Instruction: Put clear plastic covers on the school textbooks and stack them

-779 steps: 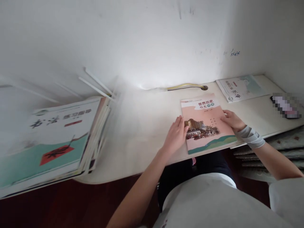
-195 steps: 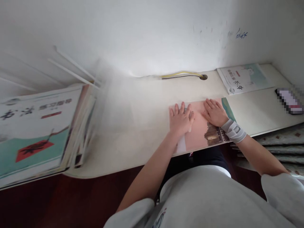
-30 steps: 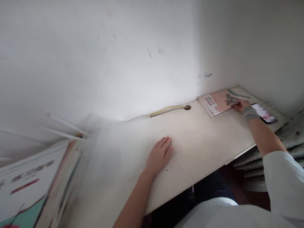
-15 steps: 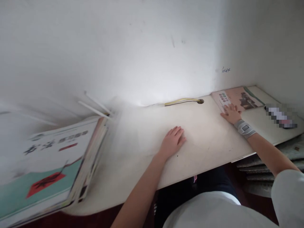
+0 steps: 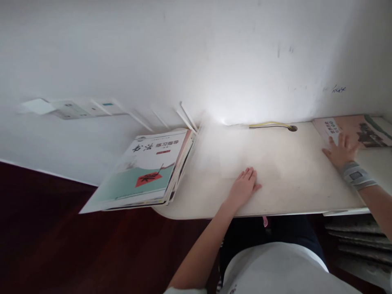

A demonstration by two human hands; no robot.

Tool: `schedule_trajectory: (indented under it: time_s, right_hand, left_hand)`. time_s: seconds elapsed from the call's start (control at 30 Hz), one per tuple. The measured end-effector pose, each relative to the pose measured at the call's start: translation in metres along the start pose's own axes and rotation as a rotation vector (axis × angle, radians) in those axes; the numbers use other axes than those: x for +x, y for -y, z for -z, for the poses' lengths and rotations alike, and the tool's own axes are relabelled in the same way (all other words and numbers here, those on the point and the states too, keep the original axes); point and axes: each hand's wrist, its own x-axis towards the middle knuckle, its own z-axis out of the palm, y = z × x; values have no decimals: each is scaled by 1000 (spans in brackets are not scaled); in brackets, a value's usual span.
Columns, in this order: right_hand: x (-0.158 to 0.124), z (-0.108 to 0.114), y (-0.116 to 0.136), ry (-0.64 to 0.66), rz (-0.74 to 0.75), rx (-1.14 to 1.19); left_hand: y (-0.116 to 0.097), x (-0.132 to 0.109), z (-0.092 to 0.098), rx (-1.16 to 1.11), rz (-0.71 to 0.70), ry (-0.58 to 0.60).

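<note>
My left hand (image 5: 244,185) lies flat on the pale desk top (image 5: 275,167), fingers stretched out and nothing held. Off to the right, my right hand (image 5: 342,150) has its fingers spread, with the fingertips over the lower edge of a pink book (image 5: 352,126). That book lies flat against the wall, and its cover has a dark picture and a green strip. A grey band with a small square sits around my right wrist. At the left end of the desk is a stack of books (image 5: 150,167); the top one has a white and green cover with a red square.
Thin white rods (image 5: 186,116) lean behind the stack. Yellow and black wires (image 5: 269,123) run along the wall into a round hole (image 5: 293,128) in the desk. Wall outlets (image 5: 101,107) are at left. Layered grey items (image 5: 361,241) lie under the desk at right.
My view has swung left, so the whole book stack and the dark floor now show. The dark object at the far right has left the frame. Both hands stay at their places on the desk.
</note>
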Motion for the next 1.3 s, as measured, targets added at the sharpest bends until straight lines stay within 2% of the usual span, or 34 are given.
schedule_trajectory:
  time_s: [0.03,0.07,0.1,0.2,0.27,0.33,0.47,0.63,0.73,0.87,0.97,1.07,1.17,1.3]
  right_hand:
    - [-10,3,17,-53,95,-12]
    - [-21,5,37,-46,198,-4]
    - [-35,8,58,9,342,15]
    - [-78,17,117,47,594,98]
    - [-102,23,144,36,637,158]
    - [-120,28,159,22,613,212]
    - [-139,32,170,8,553,271]
    - [-146,31,174,35,474,271]
    - [-147,33,176,71,523,285]
    - [-148,38,179,109,637,316]
    - [-148,41,179,128,684,345]
    - [-146,43,177,109,615,379]
    - [-145,43,176,81,525,405]
    - [-146,41,181,111,579,345]
  left_hand:
    - [0,0,-3,-21,-7,-36]
    - [-1,0,-6,-47,-11,-70]
    - [-3,1,-7,-76,-14,-104]
    - [-6,1,-9,-178,3,-182]
    - [-7,0,-7,-264,34,-210]
    - [-5,0,-5,-376,76,-224]
    - [-1,2,-4,-513,109,-221]
    - [-13,1,-8,-238,27,-155]
    - [-23,2,-10,-138,49,-123]
    - [-32,6,-14,-146,29,-133]
    - [-31,8,-15,-250,21,-185]
    - [-25,7,-13,-456,54,-254]
    - [-20,5,-7,-691,136,-294]
    - [-19,2,2,-938,304,-310]
